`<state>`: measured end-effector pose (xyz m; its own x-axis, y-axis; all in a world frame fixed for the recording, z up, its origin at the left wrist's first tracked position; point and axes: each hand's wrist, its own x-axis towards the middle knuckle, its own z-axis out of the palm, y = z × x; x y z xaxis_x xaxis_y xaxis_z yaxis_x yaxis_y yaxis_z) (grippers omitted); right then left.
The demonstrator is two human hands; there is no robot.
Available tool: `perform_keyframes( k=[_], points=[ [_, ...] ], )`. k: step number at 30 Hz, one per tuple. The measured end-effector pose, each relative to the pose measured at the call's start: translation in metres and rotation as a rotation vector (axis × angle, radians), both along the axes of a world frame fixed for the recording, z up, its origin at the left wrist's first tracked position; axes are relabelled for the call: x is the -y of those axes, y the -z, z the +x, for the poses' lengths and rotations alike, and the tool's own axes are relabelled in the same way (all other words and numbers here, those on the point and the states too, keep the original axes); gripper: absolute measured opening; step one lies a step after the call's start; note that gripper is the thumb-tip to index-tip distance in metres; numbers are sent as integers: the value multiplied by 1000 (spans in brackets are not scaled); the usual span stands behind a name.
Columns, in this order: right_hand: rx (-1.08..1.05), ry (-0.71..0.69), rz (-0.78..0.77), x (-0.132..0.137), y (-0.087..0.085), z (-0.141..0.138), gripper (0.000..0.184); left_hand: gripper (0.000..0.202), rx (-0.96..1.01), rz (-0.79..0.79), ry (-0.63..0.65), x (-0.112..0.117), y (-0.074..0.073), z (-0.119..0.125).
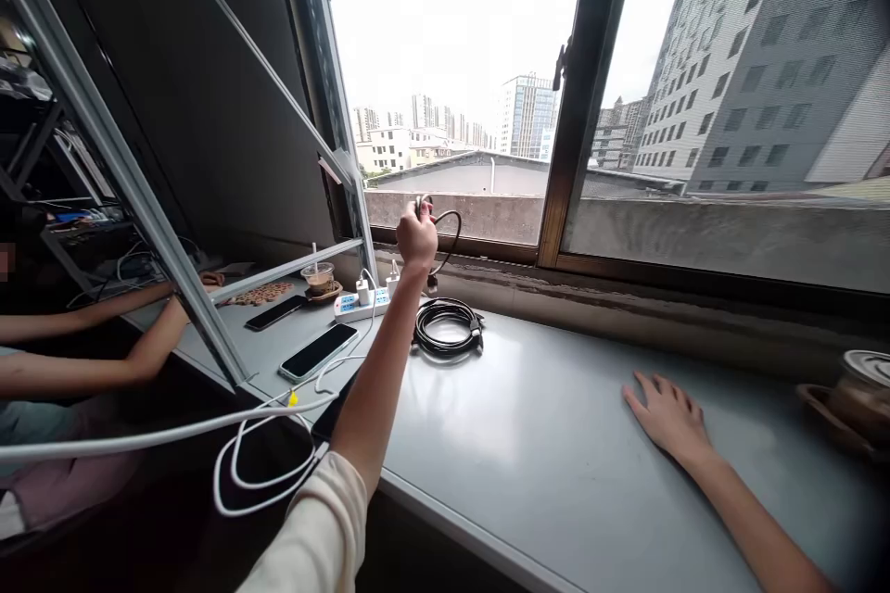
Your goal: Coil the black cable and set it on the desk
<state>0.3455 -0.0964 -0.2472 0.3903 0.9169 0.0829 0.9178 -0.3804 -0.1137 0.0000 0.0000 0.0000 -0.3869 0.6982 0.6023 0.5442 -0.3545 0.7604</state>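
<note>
My left hand is raised in front of the window, its fingers closed around a short dark cable. A loop of this cable hangs out to the right of the hand, and a dark plug end dangles below it. Beneath, on the grey table, lies a coiled black cable with its connectors at the right side of the coil. My right hand rests palm down on the tabletop with its fingers spread, holding nothing.
A white power strip with chargers stands left of the coil. Nearby are phones, a drink cup and looping white cables. Metal shelf posts rise at left, beside another person's arms. A lidded cup stands far right.
</note>
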Motion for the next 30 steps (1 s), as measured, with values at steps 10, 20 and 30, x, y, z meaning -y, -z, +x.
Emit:
perform_keyframes(
  k=[10, 20, 30],
  points=[
    [4, 11, -3, -1, 1, -1, 57, 23, 233, 347, 199, 34, -98, -5],
    [17, 1, 38, -2, 2, 0, 56, 16, 265, 701, 420, 101, -47, 64],
    [12, -17, 85, -4, 10, 4, 58, 27, -601, 429, 549, 132, 150, 99]
  ],
)
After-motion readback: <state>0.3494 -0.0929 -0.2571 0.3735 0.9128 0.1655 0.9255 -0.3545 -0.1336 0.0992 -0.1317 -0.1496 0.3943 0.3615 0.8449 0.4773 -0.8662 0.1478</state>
